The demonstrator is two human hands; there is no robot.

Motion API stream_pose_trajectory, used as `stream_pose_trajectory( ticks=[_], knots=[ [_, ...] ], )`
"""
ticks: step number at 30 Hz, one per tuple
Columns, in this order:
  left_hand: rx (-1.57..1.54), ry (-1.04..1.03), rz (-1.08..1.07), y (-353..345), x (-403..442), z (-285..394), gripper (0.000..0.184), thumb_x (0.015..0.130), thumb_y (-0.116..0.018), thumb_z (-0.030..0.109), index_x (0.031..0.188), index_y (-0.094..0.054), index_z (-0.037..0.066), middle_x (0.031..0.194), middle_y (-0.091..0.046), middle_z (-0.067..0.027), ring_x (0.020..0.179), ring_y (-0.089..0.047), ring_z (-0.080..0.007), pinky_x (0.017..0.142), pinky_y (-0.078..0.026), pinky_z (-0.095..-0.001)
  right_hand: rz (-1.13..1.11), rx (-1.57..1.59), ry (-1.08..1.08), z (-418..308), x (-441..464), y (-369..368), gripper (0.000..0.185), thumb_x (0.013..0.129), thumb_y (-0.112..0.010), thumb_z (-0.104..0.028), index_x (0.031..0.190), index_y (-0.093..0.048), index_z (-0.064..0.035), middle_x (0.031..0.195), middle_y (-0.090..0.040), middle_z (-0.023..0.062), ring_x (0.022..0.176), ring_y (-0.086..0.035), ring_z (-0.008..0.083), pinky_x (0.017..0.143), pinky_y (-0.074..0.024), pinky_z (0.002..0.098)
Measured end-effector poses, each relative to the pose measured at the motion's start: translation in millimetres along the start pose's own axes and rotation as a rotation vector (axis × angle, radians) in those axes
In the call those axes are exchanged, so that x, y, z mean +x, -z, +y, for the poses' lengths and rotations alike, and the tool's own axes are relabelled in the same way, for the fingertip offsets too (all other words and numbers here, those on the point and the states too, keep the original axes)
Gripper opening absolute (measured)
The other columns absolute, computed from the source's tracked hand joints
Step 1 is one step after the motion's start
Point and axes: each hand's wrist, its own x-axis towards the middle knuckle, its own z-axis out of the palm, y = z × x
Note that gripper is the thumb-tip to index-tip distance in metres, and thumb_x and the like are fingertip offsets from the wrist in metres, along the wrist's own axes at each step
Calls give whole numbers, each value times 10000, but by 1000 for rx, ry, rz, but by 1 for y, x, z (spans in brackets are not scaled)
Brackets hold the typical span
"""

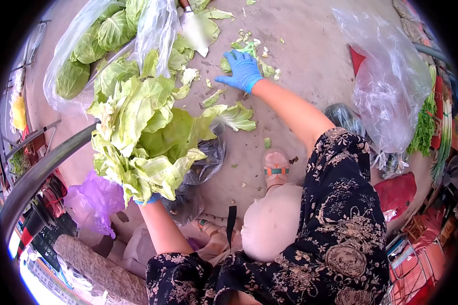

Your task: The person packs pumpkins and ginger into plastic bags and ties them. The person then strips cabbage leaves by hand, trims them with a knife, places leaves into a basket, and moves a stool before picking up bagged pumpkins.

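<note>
A large bunch of loose cabbage leaves (pixel 152 132) is held up by my left hand (pixel 148 199), whose blue glove shows only in part beneath it. The leaves hide most of its fingers. On the ground, my right hand (pixel 242 71), also in a blue glove, reaches over leaf scraps (pixel 263 66) with its fingers spread. Something bright green (pixel 249 49) lies at its fingertips. A wide blade (pixel 194 33) with a brown handle rests on leaves left of that hand. Whole cabbages (pixel 114 30) fill a clear plastic bag at the upper left.
A purple bag (pixel 96 201) and a dark metal bar (pixel 51 168) are at the left. Dark plastic bags (pixel 208 157) lie beneath the leaves. On the right are a large clear bag (pixel 387 86), green vegetables (pixel 425 117) and a red wire basket (pixel 417 269).
</note>
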Motion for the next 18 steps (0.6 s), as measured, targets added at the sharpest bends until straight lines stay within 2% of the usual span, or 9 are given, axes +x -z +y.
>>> stream_pose_trajectory(
  ticks=[1, 3, 5, 8, 11, 12, 14, 16, 18],
  knots=[
    [-2, 0, 20, 2, -1, -1, 493, 816, -498, 396, 1174, -474, 58, 1150, -526, -104, 1010, -518, -257, 875, -423, -390, -58, -1, -13, -16, -13, 11, 732, 689, -592, -487, 1290, -335, -157, 1288, -339, 147, 1144, -359, 317, 950, -277, 464],
    [-15, 3, 46, 7, -2, -4, 495, 816, -498, 397, 1176, -471, 59, 1153, -524, -103, 1011, -517, -258, 875, -423, -390, -91, -120, 280, -22, -50, -6, 821, 631, -644, -481, 1295, -315, -128, 1279, -333, 153, 1106, -377, 321, 932, -280, 480],
    [-30, 6, 64, 11, -3, -10, 497, 816, -498, 398, 1179, -469, 60, 1155, -523, -103, 1012, -517, -258, 876, -422, -390, -137, -86, 547, -20, -75, -10, 648, 645, -653, -335, 1205, -431, -95, 1169, -449, 159, 1055, -425, 329, 903, -332, 446],
    [-56, 18, 87, 15, -2, -22, 500, 816, -497, 399, 1183, -466, 62, 1158, -520, -103, 1013, -515, -260, 876, -422, -390, -353, 28, 614, -18, -60, -47, 441, 631, -640, -191, 1042, -544, -65, 956, -556, 149, 979, -479, 330, 831, -403, 403],
    [-78, 33, 101, 16, -3, -32, 503, 816, -497, 401, 1186, -463, 63, 1161, -518, -102, 1015, -514, -261, 877, -422, -391, -266, 25, 474, -39, -8, -30, 259, 646, -588, -108, 900, -587, -53, 778, -578, 127, 913, -510, 325, 759, -443, 375],
    [-84, 37, 108, 17, -4, -35, 504, 815, -497, 401, 1188, -462, 64, 1162, -517, -102, 1015, -514, -261, 877, -422, -391, -296, 47, 411, -45, 19, -25, 350, 664, -589, -206, 984, -572, -64, 866, -563, 138, 950, -495, 325, 777, -439, 405],
    [-101, 43, 118, 19, -9, -40, 506, 815, -497, 402, 1190, -459, 65, 1164, -516, -102, 1016, -513, -262, 878, -421, -391, -396, 16, 273, -71, 55, 21, 528, 670, -610, -391, 1083, -540, -71, 1028, -537, 153, 1034, -467, 322, 850, -409, 396],
    [-113, 50, 135, 20, -15, -44, 508, 815, -496, 403, 1193, -457, 66, 1167, -514, -101, 1017, -512, -263, 878, -421, -391, -148, 265, 123, -80, 93, 19, 766, 601, -623, -581, 1162, -496, -75, 1203, -454, 164, 1124, -410, 332, 923, -358, 380],
    [-130, 50, 161, 23, -25, -46, 510, 815, -496, 404, 1195, -455, 67, 1169, -513, -101, 1018, -512, -264, 879, -421, -391, -209, 1005, -8, -98, 119, 39, 665, 677, -627, -493, 1166, -492, -62, 1185, -491, 166, 1101, -449, 311, 926, -350, 349]
  ],
)
